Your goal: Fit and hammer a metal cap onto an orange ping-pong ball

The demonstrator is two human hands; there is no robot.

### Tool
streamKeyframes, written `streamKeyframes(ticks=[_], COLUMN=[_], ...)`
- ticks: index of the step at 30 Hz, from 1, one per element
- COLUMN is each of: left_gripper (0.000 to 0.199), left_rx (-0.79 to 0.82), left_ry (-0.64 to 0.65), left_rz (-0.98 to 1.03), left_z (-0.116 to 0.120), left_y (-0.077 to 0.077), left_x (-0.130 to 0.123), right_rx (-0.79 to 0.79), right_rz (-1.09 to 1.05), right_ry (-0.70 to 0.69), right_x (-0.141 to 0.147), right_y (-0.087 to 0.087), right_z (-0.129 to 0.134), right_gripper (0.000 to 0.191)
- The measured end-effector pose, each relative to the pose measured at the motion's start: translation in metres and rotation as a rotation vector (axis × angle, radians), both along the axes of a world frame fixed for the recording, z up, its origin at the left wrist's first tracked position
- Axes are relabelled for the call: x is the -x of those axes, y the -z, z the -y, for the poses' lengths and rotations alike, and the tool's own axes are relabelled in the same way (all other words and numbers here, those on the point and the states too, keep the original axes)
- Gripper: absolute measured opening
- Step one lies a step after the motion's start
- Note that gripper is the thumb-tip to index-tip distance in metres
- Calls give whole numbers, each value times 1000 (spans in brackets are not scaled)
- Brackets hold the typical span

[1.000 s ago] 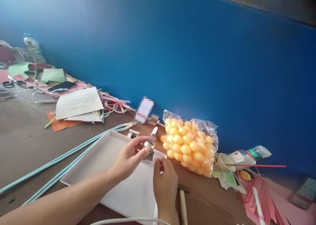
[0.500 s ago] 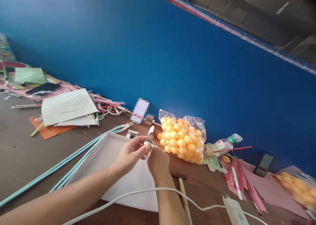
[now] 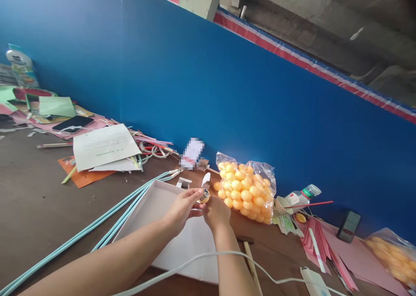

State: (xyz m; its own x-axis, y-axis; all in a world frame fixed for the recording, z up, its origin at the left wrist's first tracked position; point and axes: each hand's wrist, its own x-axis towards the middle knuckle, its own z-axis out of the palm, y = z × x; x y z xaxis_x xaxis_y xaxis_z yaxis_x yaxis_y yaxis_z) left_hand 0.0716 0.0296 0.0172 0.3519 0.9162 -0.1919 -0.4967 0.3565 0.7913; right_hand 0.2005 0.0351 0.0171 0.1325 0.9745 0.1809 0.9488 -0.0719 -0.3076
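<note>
Pinched between the thumb and fingers of my left hand (image 3: 182, 209) is a small shiny mirrored ball (image 3: 204, 195). My right hand (image 3: 217, 213) is closed right against the ball's side, its fingertips turned away; whatever they grip is hidden. Both hands are above a shallow white box lid (image 3: 185, 252) lying on the brown table (image 3: 42, 213). Just beyond the hands stand small opened white boxes (image 3: 206, 180). A clear bag of orange balls (image 3: 245, 192) lies to the right of them.
Pale blue tubes (image 3: 107, 209) run along the lid's left side. A white cable (image 3: 191, 261) crosses in front of my forearms. A hammer (image 3: 250, 261) lies right of my right arm. Papers (image 3: 105, 146), a bottle (image 3: 302, 197) and a phone (image 3: 349, 226) lie along the blue wall (image 3: 201, 79).
The view has shifted, so everything sits a little further right and lower. My left fingers have moved over the ball and now cover more of it. The right hand stays closed beside it.
</note>
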Motion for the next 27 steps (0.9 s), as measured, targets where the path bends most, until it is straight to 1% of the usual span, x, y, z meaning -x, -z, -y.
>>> streamKeyframes(ticks=[2,5,10,13,16,19,22,27], left_gripper=[34,32,31,32,35,36,36,30], left_rx=[31,77,122,144,157,190,198,157], left_ry=[-14,-42,-28,-27,-47,-64,-46,-8], left_rz=[54,89,88,90,83,70,80,150], left_z=[-3,-5,-5,-7,-9,-8,-4,1], left_y=[4,6,3,3,5,5,5,6], left_x=[0,-2,-1,2,4,4,3,3], right_rx=[-29,-85,-116,-123,-147,-166,-156,-173], right_rz=[-50,-188,-499,-643,-763,-851,-885,-1014], right_ry=[-1,-24,-85,-86,-72,-59,-59,-75], right_x=[-3,-8,-10,-6,-3,-2,-2,2], right_y=[-4,-7,-2,0,-2,-8,-11,-7], right_z=[4,9,16,20,27,32,36,43], right_gripper=[14,15,19,21,18,19,23,28])
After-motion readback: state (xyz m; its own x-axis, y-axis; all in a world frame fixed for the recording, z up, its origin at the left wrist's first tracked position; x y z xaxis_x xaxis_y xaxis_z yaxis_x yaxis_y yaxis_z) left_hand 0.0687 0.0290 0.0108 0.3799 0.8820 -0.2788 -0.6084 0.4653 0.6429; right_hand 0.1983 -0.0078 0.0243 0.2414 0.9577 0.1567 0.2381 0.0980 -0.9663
